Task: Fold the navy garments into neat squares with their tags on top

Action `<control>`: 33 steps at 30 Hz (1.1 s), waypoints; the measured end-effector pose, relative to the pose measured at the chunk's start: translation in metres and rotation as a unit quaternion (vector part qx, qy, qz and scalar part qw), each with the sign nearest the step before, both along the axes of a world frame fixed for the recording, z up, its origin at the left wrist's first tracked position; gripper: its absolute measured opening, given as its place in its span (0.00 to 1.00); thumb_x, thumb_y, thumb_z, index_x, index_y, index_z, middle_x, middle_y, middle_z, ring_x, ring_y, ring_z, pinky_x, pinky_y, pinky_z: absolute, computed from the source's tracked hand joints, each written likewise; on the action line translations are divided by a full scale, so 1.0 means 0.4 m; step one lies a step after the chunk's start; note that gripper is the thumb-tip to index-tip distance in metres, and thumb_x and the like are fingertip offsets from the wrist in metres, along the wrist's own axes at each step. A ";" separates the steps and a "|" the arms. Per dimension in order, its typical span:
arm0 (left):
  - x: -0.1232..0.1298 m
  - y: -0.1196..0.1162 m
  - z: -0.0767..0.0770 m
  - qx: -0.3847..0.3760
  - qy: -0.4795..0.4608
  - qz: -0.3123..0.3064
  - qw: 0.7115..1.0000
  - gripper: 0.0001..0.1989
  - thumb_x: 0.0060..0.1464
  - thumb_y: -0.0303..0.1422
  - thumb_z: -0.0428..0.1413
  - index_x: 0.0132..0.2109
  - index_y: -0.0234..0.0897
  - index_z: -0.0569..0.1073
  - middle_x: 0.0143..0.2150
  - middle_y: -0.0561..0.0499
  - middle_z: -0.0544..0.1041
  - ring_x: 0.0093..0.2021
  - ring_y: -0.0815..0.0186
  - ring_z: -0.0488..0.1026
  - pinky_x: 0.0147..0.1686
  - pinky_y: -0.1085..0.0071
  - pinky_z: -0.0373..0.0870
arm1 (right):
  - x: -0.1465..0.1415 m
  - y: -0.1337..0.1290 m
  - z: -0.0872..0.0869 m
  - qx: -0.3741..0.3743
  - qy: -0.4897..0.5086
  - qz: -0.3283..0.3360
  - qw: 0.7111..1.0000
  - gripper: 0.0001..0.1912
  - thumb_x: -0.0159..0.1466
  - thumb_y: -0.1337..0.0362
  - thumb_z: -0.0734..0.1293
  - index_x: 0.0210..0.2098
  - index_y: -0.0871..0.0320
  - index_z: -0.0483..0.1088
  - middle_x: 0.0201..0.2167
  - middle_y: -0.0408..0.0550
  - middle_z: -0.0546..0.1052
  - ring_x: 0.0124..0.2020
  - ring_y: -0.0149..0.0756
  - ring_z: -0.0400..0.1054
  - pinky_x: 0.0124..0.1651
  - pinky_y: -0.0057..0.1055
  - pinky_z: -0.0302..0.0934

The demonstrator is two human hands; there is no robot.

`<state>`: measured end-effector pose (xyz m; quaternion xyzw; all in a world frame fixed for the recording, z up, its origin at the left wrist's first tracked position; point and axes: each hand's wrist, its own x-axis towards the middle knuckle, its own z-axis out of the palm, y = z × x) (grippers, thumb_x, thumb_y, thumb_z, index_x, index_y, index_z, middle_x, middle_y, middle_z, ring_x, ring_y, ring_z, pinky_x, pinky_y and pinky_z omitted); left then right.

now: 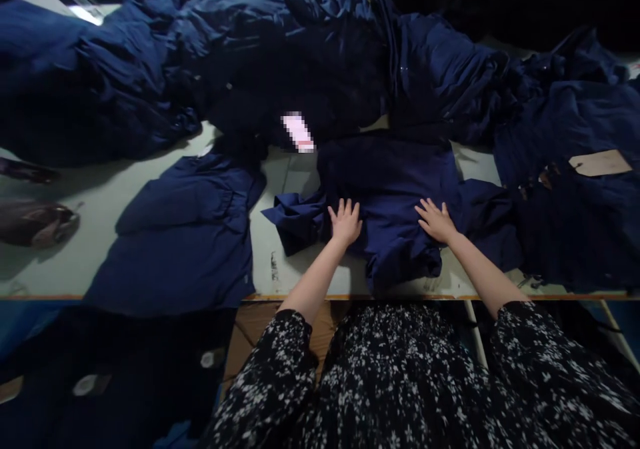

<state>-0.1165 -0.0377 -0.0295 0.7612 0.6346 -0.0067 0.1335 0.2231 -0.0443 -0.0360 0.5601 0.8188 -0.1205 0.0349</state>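
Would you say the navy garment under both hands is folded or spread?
Mostly spread: the navy garment lies broad between left hand and right hand, near edge bunched.

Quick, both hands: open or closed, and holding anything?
Left hand: open, fingers spread, palm down on the navy garment, gripping nothing visible.
Right hand: open, fingers spread, flat on the same garment, gripping nothing visible.

Navy garment [395, 182], plain cloth, lying flat-ish on the pale tabletop [263, 235]. Wide body spread out, fairly smooth across the upper part, shallow creases mid-body. Lower end bunched into thick folds close to the front edge. Crumpled sleeve-like piece juts out left, ends in a pointed flap. Right side rumpled and dark, exact outline unclear there.
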 end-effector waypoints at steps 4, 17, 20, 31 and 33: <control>0.076 -0.071 -0.017 -0.007 -0.055 -0.044 0.998 0.33 0.68 0.48 0.51 0.76 0.52 0.57 0.79 0.48 0.51 0.79 0.44 0.40 0.71 0.30 0.33 | -0.100 -0.074 0.001 0.003 0.024 0.012 1.000 0.29 0.75 0.53 0.57 0.74 0.43 0.56 0.78 0.49 0.52 0.78 0.54 0.42 0.72 0.72 0.38; 0.096 -0.265 0.010 0.081 -0.303 -0.153 0.937 0.23 0.69 0.36 0.50 0.67 0.40 0.71 0.68 0.40 0.71 0.68 0.57 0.68 0.69 0.55 0.63 | -0.020 -0.265 0.013 0.068 0.267 -0.085 0.957 0.19 0.70 0.58 0.65 0.58 0.53 0.78 0.55 0.54 0.81 0.58 0.47 0.74 0.65 0.47 0.65; 0.137 -0.322 0.000 0.048 -0.262 -0.208 0.941 0.38 0.58 0.41 0.63 0.72 0.41 0.65 0.76 0.38 0.59 0.74 0.47 0.58 0.71 0.49 0.58 | -0.057 -0.342 -0.023 0.046 0.246 -0.065 0.966 0.28 0.62 0.60 0.74 0.61 0.56 0.75 0.62 0.59 0.76 0.62 0.53 0.70 0.66 0.52 0.63; 0.129 -0.247 0.102 -0.180 -0.239 -0.319 0.900 0.19 0.50 0.42 0.68 0.49 0.45 0.84 0.48 0.49 0.84 0.53 0.53 0.78 0.64 0.57 0.61 | 0.062 -0.315 -0.043 0.041 0.372 -0.297 0.879 0.13 0.65 0.61 0.66 0.42 0.55 0.82 0.42 0.52 0.85 0.43 0.43 0.79 0.52 0.41 0.73; 0.174 -0.209 0.107 -0.206 -0.257 -0.300 0.895 0.14 0.57 0.46 0.64 0.42 0.43 0.86 0.42 0.50 0.85 0.46 0.58 0.81 0.58 0.64 0.67 | 0.118 -0.320 -0.039 0.061 0.348 -0.349 0.868 0.12 0.64 0.62 0.66 0.40 0.56 0.82 0.39 0.51 0.85 0.41 0.43 0.79 0.50 0.40 0.73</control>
